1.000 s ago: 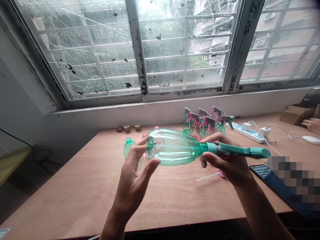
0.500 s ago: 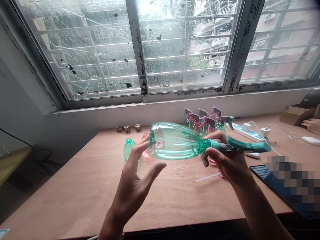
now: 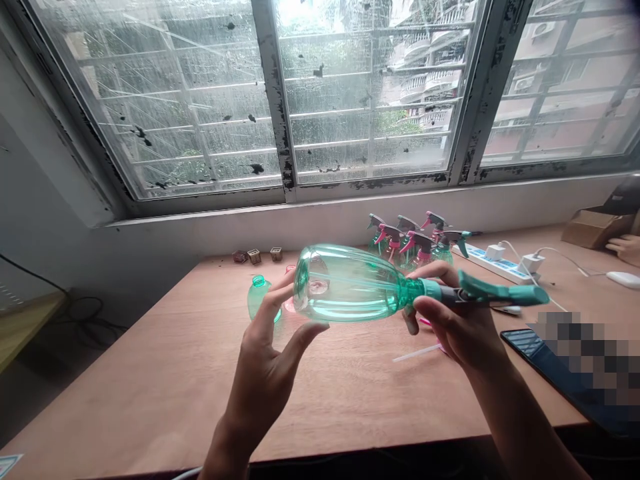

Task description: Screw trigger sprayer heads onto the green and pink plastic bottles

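Note:
I hold a clear green spray bottle (image 3: 350, 283) on its side above the wooden table (image 3: 165, 393). My left hand (image 3: 267, 363) cups the bottle's base, thumb under it and fingers behind it. My right hand (image 3: 457, 320) pinches the neck, where the green and grey trigger head (image 3: 493, 293) points to the right. A green bottle without a head (image 3: 257, 297) stands on the table behind my left hand. Close to my right hand a white dip tube (image 3: 417, 353) lies flat.
Several finished spray bottles (image 3: 413, 243) with pink and green heads stand by the window wall. A white power strip (image 3: 500, 263) with plugs, a phone (image 3: 555, 363), a white mouse (image 3: 623, 279), a cardboard box (image 3: 590, 227) and another person's hand (image 3: 625, 248) are at the right.
The bottle has turned about its long axis and risen a little; the trigger head now shows a different side. My left thumb has come back against the base.

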Motion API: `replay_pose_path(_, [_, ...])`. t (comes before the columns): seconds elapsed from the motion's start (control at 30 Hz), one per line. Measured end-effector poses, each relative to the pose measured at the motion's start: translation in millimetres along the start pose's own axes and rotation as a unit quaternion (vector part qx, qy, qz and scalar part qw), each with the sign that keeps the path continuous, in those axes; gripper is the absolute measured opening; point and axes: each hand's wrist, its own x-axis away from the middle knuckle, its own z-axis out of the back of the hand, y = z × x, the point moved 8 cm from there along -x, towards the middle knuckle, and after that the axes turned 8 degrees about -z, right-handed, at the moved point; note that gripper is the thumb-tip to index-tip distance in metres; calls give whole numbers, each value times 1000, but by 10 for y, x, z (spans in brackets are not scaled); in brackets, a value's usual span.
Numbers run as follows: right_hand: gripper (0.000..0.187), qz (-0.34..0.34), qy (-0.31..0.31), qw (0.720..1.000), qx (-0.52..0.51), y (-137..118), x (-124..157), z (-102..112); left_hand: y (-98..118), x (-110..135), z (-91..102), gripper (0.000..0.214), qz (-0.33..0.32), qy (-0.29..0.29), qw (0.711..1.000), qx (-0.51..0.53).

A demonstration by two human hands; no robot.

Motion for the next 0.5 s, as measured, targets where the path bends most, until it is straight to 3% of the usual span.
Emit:
replay_pose_path(0.17, [21,-61,3,993,-101,139,-66,20,139,27,-5,43,-71,-13,997,-6])
replay_pose_path(0.33, [19,7,-20,1000,-13,9,-5,3,131,58,23,49,-43,-24,999,2])
replay_pose_path(0.5, [29,55,3,996,71,-111,91,20,167,36,83,36,-15,2,1000,7])
